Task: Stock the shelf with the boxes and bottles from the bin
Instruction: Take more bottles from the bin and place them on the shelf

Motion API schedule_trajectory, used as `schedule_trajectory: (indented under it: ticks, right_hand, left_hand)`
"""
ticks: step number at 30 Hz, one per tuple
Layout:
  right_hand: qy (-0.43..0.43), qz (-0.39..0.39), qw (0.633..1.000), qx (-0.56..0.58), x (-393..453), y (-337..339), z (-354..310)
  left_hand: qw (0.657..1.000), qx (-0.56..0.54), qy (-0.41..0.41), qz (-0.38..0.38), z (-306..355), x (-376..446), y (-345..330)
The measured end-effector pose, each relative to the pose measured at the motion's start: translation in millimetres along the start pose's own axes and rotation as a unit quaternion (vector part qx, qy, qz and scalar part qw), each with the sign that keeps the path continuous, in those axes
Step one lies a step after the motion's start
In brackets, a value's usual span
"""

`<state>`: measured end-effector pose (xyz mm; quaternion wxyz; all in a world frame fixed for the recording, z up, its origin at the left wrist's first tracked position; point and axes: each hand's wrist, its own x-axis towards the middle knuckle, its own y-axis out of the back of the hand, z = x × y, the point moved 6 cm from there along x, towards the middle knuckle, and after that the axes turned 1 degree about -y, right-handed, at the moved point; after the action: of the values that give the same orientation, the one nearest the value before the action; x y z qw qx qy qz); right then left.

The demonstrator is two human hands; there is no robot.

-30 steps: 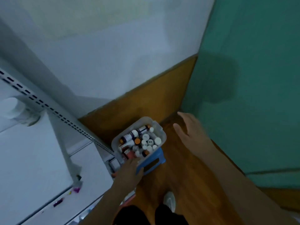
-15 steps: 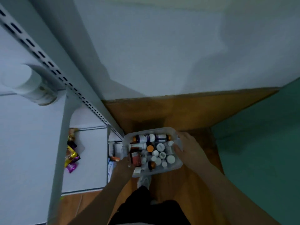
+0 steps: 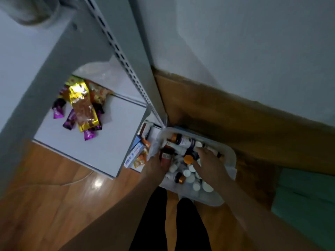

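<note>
Both hands in bin [image 3: 230, 156], low right by shelf [image 3: 101, 147]. Left hand [image 3: 154, 167] curled on dark bottle [image 3: 165, 156], near-left corner. Right hand [image 3: 210, 163] spread over bottles, grip unclear. Shelf left.

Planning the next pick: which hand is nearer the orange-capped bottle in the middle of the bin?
Right. The right hand is touching the orange-capped bottle; the left hand is at the bin's left edge.
</note>
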<state>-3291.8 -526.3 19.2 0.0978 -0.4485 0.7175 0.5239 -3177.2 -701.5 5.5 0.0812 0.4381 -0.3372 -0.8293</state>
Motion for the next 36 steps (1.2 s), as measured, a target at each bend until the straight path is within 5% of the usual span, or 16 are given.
schedule_trajectory:
  ticks: [5, 17, 29, 36]
  right_hand:
    - [0.037, 0.049, 0.998, -0.031, 51.1, -37.0, -5.4]
    - [-0.002, 0.252, 0.959, -0.129, 82.0, -63.4, -5.1]
    - [0.014, 0.286, 0.953, -0.100, 70.0, -51.8, -4.3]
    - [0.182, 0.208, 0.958, -0.076, 76.6, -75.8, -24.1]
  left_hand:
    - [0.998, -0.007, 0.017, 0.055, -23.8, 23.5, -40.0]
    - [0.993, 0.101, 0.039, 0.051, -32.7, 41.0, -67.2]
    - [0.993, 0.102, 0.011, 0.054, -25.2, 27.8, -57.4]
    - [0.992, 0.061, -0.011, 0.111, -28.0, 13.7, -46.8]
